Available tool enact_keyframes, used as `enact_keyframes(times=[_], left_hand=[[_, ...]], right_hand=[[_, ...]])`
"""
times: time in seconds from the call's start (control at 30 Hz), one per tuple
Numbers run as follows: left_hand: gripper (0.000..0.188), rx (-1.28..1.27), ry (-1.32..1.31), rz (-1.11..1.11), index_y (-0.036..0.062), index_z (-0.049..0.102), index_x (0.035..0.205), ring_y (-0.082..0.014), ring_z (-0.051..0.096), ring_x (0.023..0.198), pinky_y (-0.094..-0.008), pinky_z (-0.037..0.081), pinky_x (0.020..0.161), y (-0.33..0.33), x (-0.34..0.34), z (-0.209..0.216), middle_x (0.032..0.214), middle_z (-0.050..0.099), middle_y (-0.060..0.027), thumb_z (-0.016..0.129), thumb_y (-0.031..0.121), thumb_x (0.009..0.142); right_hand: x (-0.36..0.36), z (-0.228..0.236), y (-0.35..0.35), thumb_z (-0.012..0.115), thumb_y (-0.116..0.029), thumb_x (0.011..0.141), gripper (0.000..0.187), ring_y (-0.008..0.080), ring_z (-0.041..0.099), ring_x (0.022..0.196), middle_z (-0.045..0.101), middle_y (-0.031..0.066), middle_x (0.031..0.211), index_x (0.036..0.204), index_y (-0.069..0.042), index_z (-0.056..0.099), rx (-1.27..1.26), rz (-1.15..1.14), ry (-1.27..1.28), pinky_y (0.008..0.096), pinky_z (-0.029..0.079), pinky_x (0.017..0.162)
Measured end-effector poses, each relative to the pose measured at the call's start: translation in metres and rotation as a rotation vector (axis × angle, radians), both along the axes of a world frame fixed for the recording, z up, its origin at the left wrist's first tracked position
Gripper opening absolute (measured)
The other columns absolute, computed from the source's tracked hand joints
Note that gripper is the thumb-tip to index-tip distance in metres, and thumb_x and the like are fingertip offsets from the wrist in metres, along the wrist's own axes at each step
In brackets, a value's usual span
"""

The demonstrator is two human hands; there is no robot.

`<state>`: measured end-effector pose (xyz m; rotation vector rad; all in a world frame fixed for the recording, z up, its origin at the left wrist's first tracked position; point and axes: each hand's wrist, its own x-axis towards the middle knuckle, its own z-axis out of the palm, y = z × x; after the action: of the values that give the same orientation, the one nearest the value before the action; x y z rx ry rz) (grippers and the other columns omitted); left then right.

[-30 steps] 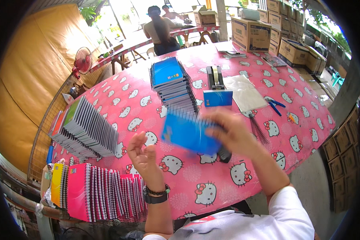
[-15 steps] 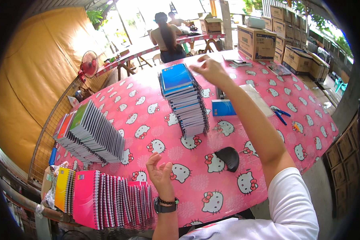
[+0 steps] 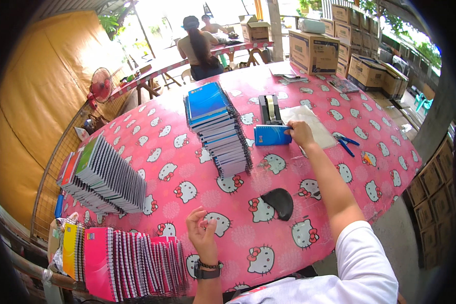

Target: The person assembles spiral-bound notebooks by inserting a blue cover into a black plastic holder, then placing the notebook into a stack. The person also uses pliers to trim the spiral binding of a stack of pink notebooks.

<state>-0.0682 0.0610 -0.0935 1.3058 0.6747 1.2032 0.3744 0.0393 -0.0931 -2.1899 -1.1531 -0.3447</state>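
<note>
My right hand [image 3: 301, 134] reaches across the table and pinches the right end of a small blue spiral notebook [image 3: 269, 136], which lies in front of a black tape dispenser [image 3: 270, 109]. To its left rises a tall stack of spiral notebooks [image 3: 206, 99] with a blue cover on top. My left hand [image 3: 202, 235], with a dark watch and a beaded bracelet on the wrist, hovers over the near part of the table. Its fingers are loosely curled and apart, with nothing in them. A black curved pad-like thing [image 3: 278, 203] lies between my arms.
Pink notebooks [image 3: 100, 263] and yellow ones [image 3: 71, 251] stand at the near left, behind them green and red-orange stacks [image 3: 88, 154]. Blue-handled pliers [image 3: 346, 144] lie right of a pale sheet [image 3: 316, 126]. Cardboard boxes [image 3: 314, 52] stand at the back; two people sit at another table.
My right hand has come down and right from beside the top of the tall stack to the small blue notebook. My left hand stays nearly in place. The view has shifted slightly.
</note>
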Motion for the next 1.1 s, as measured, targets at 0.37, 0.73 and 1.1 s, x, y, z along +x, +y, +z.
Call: enact_keyframes(times=[0.37, 0.73, 1.1], left_hand=[[0.043, 0.564, 0.198, 0.097, 0.0056, 0.052, 0.115, -0.0159, 0.045, 0.116, -0.0324, 0.037, 0.096, -0.031, 0.026, 0.03, 0.13, 0.046, -0.0095, 0.069, 0.0, 0.075], [0.052, -0.099, 0.186, -0.401, -0.0003, 0.043, 0.129, -0.0196, 0.056, 0.106, -0.0326, 0.045, 0.092, -0.034, 0.018, -0.027, 0.109, 0.059, -0.0093, 0.066, -0.003, 0.082], [0.032, 0.935, 0.681, -0.068, 0.0123, 0.065, 0.113, -0.0245, 0.059, 0.097, -0.0403, 0.037, 0.095, -0.058, 0.047, -0.005, 0.103, 0.064, -0.007, 0.061, 0.005, 0.082]], right_hand=[[-0.115, 0.057, -0.093, 0.075, -0.007, 0.074, 0.016, 0.0139, 0.061, 0.07, 0.067, 0.0089, 0.075, 0.089, -0.003, 0.069, 0.255, 0.182, 0.339, 0.0301, 0.049, 0.064], [-0.27, -0.005, -0.138, 0.064, -0.012, 0.09, 0.026, 0.008, 0.058, 0.088, 0.064, 0.0032, 0.095, 0.114, -0.004, 0.059, 0.515, 0.541, 1.152, 0.0244, 0.046, 0.076], [-0.23, 0.006, -0.113, 0.065, -0.017, 0.088, 0.018, 0.0108, 0.061, 0.075, 0.066, 0.0068, 0.083, 0.093, 0.0, 0.066, 0.357, 0.347, 0.854, 0.027, 0.048, 0.067]])
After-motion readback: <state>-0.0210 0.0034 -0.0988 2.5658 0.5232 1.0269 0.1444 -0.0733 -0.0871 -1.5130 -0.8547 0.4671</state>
